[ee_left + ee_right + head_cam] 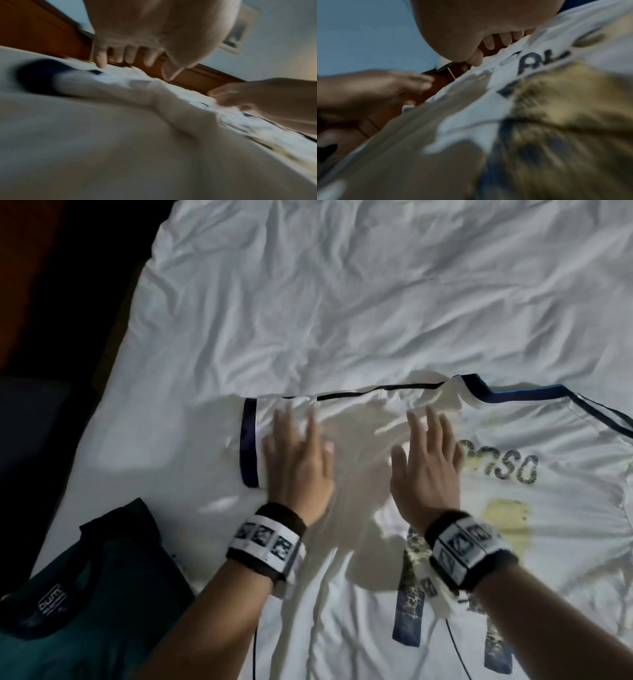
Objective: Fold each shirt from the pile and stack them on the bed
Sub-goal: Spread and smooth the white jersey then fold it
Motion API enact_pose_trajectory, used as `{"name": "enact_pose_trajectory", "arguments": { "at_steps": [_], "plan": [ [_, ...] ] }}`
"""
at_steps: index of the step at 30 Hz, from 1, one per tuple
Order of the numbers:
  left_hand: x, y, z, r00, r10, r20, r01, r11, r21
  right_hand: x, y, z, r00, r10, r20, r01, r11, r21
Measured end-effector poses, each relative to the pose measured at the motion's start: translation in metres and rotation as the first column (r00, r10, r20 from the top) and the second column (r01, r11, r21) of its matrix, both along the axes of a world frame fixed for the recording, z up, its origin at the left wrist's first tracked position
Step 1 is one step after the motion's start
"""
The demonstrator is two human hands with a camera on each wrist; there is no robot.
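Both hands flat, gripping nothing: left hand (297,457), right hand (426,462) smoothing white jersey (359,542) (probably, blurred); press outward before folding.

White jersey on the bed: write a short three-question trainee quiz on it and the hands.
1. True or false: the left hand lies flat by the white jersey's dark-banded sleeve.
2. The right hand is: A) gripping the collar B) spread open on the jersey C) off the bed.
3. What lies at the lower left, beside the jersey?

Key: 1 true; 2 B; 3 a dark green shirt.
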State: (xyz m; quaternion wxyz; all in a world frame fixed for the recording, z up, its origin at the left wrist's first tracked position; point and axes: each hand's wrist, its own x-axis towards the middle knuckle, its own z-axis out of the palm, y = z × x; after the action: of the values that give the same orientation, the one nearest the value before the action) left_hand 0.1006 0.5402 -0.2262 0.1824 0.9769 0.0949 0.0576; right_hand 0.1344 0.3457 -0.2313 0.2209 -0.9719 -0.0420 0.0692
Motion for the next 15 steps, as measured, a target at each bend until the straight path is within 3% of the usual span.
{"name": "enact_pose_trajectory", "arguments": {
  "at_steps": [2, 3, 5, 9, 11, 13, 15],
  "plan": [
    [-0.006, -0.041, -0.004, 0.905, -0.377, -0.197, 0.386, 0.922, 0.007, -0.030, -0.019, -0.013, 0.993, -0.011, -0.120, 0.004, 0.998, -0.061],
    [-0.008, -0.049, -0.010, 0.842, -0.453, -0.292, 0.475, 0.880, 0.004, -0.040, -0.029, -0.019, 0.986, -0.006, -0.165, -0.009, 0.995, -0.095],
    [-0.004, -0.040, -0.025, 0.802, -0.428, -0.418, 0.486, 0.873, 0.039, -0.049, -0.049, -0.029, 0.976, 0.016, -0.217, -0.052, 0.985, -0.163],
    [0.003, 0.002, -0.034, 0.852, -0.082, -0.517, 0.204, 0.961, 0.184, -0.044, -0.086, -0.029, 0.972, -0.015, -0.234, -0.041, 0.972, -0.232],
    [0.009, -0.010, -0.022, 0.870, 0.012, -0.492, 0.119, 0.965, 0.235, -0.040, -0.098, -0.024, 0.978, -0.072, -0.198, 0.021, 0.968, -0.249],
    [0.018, -0.048, -0.008, 0.893, -0.147, -0.426, 0.243, 0.953, 0.180, -0.037, -0.102, -0.018, 0.991, -0.005, -0.135, -0.030, 0.965, -0.260],
    [0.026, -0.091, -0.006, 0.799, -0.429, -0.422, 0.507, 0.857, 0.089, -0.032, -0.107, -0.020, 0.985, 0.116, -0.127, -0.147, 0.951, -0.272]
  ]
}}
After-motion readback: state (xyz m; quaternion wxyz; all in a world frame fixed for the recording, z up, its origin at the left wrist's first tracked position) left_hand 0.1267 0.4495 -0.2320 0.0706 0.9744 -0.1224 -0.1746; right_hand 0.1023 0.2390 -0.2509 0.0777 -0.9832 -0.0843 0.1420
